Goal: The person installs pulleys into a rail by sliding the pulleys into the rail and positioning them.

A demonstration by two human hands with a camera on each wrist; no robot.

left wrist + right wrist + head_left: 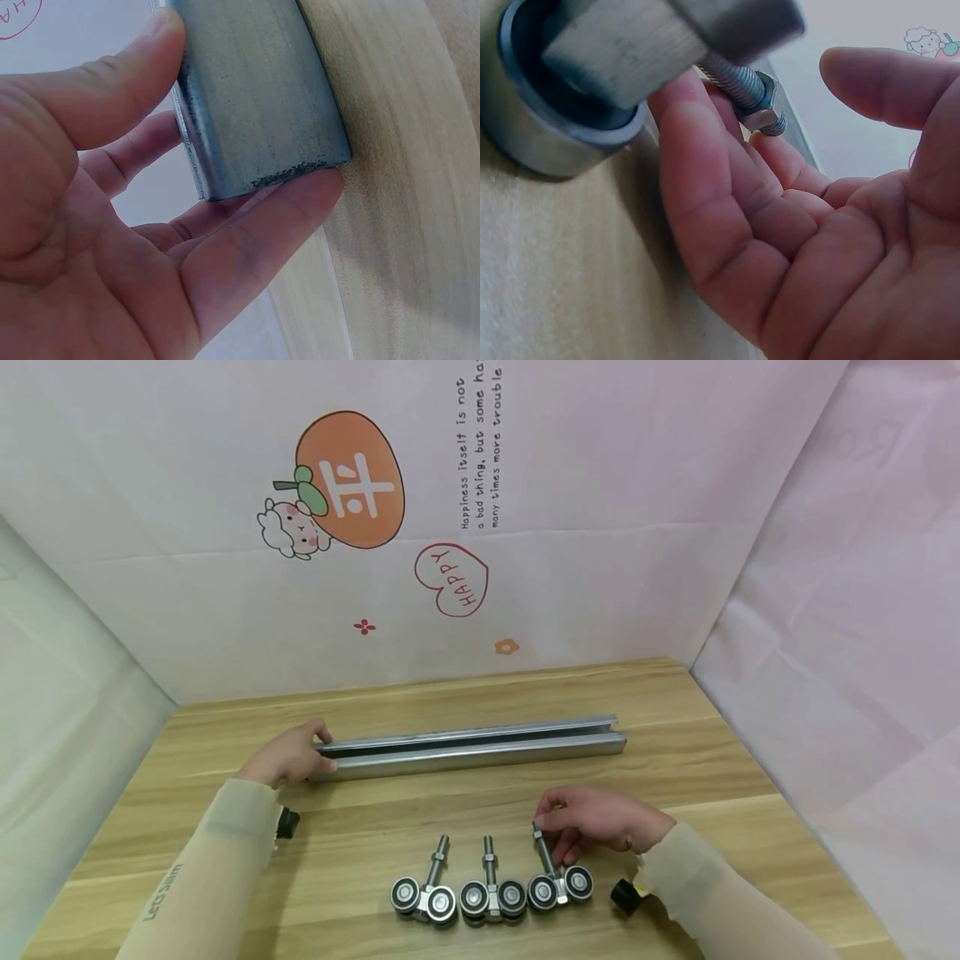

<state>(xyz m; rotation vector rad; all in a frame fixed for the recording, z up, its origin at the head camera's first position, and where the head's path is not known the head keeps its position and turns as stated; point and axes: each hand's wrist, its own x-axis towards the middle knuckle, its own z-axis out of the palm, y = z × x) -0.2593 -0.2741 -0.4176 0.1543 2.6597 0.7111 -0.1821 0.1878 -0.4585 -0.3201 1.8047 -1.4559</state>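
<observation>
My left hand (pixel 291 755) grips the left end of a galvanized steel C-channel track (pixel 480 760) that lies on the table, open slot upward. In the left wrist view the thumb rests on the upper edge of the track (pixel 262 97), and fingers lie against its end. My right hand (pixel 592 818) is at the bolt of the rightmost trolley roller (pixel 561 887). The right wrist view shows its fingers (pixel 705 172) behind the threaded bolt (pixel 739 82), with the thumb apart from it. Two more trolley rollers, a middle one (pixel 492 897) and a left one (pixel 424 897), lie alongside, bolts pointing away from me.
The wood-grain table (pixel 352 860) ends at a white printed cloth (pixel 600 527) at the back, with cloth walls on both sides. Black wrist-worn devices show at the left cuff (pixel 287 822) and the right cuff (pixel 627 897).
</observation>
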